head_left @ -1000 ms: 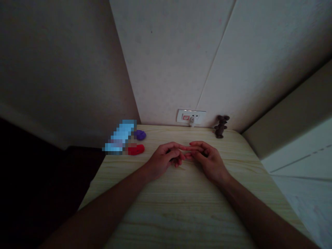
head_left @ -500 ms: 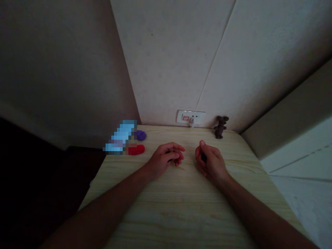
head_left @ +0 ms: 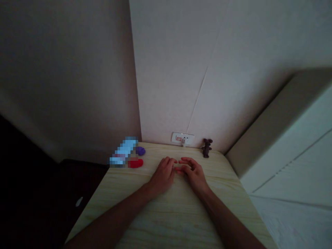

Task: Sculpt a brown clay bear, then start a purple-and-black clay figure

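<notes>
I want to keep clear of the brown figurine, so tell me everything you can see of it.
The brown figurine is dark, bear-like and matte, perhaps modelling clay. Its head has two rounded ears, with stubby arms at the sides and short feet below. It appears upright at the back right of the wooden table, right of the wall socket and beyond the right hand, which does not touch it. Finer detail, and whether its back meets the wall, I cannot tell.
</notes>
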Demonstrator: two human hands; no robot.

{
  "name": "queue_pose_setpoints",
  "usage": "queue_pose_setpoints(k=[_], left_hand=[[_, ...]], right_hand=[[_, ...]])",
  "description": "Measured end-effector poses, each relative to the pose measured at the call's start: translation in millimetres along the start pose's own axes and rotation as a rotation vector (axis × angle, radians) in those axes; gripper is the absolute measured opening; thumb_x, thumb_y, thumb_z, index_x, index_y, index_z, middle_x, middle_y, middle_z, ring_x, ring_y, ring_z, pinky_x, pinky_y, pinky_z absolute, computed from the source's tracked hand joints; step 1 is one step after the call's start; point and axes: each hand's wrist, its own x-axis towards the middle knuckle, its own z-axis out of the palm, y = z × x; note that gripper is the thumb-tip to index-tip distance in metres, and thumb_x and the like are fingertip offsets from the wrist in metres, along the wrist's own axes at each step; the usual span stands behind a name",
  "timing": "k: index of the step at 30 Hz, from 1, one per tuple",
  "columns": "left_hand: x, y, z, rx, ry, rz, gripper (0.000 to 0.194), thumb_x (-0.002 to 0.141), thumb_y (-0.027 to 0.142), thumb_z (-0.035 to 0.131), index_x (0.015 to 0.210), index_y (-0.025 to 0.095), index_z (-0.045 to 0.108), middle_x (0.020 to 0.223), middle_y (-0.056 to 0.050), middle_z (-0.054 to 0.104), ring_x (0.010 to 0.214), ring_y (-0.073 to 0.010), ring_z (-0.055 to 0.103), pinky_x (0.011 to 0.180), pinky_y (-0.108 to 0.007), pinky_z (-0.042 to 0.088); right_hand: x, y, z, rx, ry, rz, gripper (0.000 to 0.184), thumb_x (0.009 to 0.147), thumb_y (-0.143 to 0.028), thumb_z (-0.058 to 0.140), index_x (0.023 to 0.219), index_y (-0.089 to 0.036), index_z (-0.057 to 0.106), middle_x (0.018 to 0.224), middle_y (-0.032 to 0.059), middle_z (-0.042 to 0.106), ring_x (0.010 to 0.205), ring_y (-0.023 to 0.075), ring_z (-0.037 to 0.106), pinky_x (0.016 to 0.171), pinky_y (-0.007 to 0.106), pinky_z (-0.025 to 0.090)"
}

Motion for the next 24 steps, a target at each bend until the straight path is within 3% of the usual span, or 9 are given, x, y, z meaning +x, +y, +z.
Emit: queue_pose_setpoints(k=[4,6,8,10,13,15,18,22,24], left_hand=[[-3,-4,8.5,0.141,-0.067,0.028,0.048,0.082,0.002,0.050,0.126,0.017,0.064,0.124,-0.015,0.062,0.121,-0.0329,0.054,0.116,-0.051,0.037],[-3,-4,10.7,0.171,-0.075,0.022,0.054,0.081,0.001,0.049,0.131,0.017,0.062,0.128,-0.016,0.062,0.124,-0.0330,0.054,0.117,-0.052,0.036],[-3,-3,11.4,0.165,-0.074,0.016,0.053,0.083,0.002,0.049,0.132,0.019,0.062,0.129,-0.015,0.062,0.125,-0.0325,0.054,0.117,-0.052,0.037],[-2,1,10.6,0.126,-0.062,0.011,0.048,0.086,0.008,0.052,0.131,0.020,0.063,0.131,-0.014,0.063,0.127,-0.0324,0.054,0.117,-0.052,0.036],[-2,6,5.2,0.015,-0.006,-0.024,0.046,0.082,0.023,0.069,0.128,0.021,0.064,0.132,-0.014,0.064,0.130,-0.0344,0.053,0.118,-0.053,0.034],[0,8,-2.6,-0.093,0.066,-0.069,0.046,0.079,0.030,0.074,0.123,0.021,0.065,0.130,-0.014,0.066,0.128,-0.0339,0.055,0.117,-0.052,0.036],[7,12,-21.7,-0.295,0.237,-0.153,0.035,0.088,0.040,0.062,0.117,0.021,0.064,0.126,-0.013,0.066,0.124,-0.0291,0.057,0.114,-0.046,0.039],[28,31,-44.9,-0.606,0.458,-0.251,0.035,0.091,0.052,0.053,0.105,0.021,0.062,0.117,-0.011,0.068,0.117,-0.0245,0.062,0.101,-0.038,0.047],[40,50,-47.7,-0.783,0.439,-0.272,0.038,0.089,0.056,0.055,0.101,0.020,0.064,0.110,-0.011,0.071,0.106,-0.0229,0.068,0.093,-0.037,0.052]], right_hand=[[1,2,0,-0.007,0.049,-0.071,0.037,0.068,-0.036,0.087,0.097,-0.021,0.070,0.098,0.0066,0.082,0.081,0.0203,0.079,0.086,0.035,0.065],[2,2,1,-0.003,0.078,-0.094,0.040,0.067,-0.043,0.088,0.095,-0.022,0.068,0.104,0.0081,0.082,0.074,0.0199,0.078,0.078,0.036,0.067],[2,1,1,-0.009,0.108,-0.100,0.046,0.068,-0.053,0.088,0.095,-0.022,0.067,0.097,0.0075,0.082,0.057,0.0174,0.073,0.059,0.034,0.065],[3,-1,0,-0.029,0.144,-0.097,0.050,0.070,-0.061,0.085,0.095,-0.022,0.066,0.072,0.0021,0.077,0.037,0.0139,0.058,0.037,0.028,0.050],[4,-6,-4,-0.055,0.203,-0.100,0.050,0.075,-0.068,0.079,0.085,-0.021,0.065,0.042,-0.0077,0.055,0.027,0.0101,0.037,0.027,0.022,0.027],[5,-10,-8,-0.053,0.230,-0.103,0.053,0.080,-0.074,0.069,0.077,-0.022,0.062,0.036,-0.0098,0.043,0.027,0.0091,0.031,0.028,0.021,0.021],[5,-21,-11,-0.045,0.224,-0.110,0.059,0.087,-0.079,0.051,0.066,-0.024,0.053,0.034,-0.0109,0.033,0.026,0.0083,0.023,0.029,0.021,0.018],[5,-48,4,-0.078,0.158,-0.214,0.052,0.091,-0.072,0.052,0.068,-0.025,0.051,0.037,-0.0115,0.033,0.028,0.0089,0.025,0.030,0.022,0.022],[6,-68,21,-0.117,0.109,-0.323,0.042,0.093,-0.064,0.059,0.084,-0.023,0.062,0.045,-0.0087,0.047,0.036,0.0120,0.044,0.039,0.024,0.040]])
